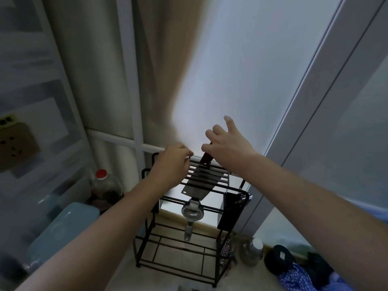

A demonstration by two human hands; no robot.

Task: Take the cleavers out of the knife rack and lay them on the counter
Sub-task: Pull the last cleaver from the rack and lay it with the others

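A black wire knife rack (212,241) stands on the pale counter below the window. One steel cleaver (200,181) with a dark reddish handle (206,158) sits in the rack's top slots, blade down. My right hand (227,147) is at the handle's upper end, thumb and forefinger pinching it while the other fingers spread upward. My left hand (173,164) rests curled over the rack's top bars at the left, steadying it. I see no second cleaver.
A metal juicer-like tool (192,215) hangs from the rack's front. A black utensil holder (232,206) hangs on its right side. A red-capped bottle (105,185) and a blue container (63,227) stand left; a jar (253,252) and cloth lie right.
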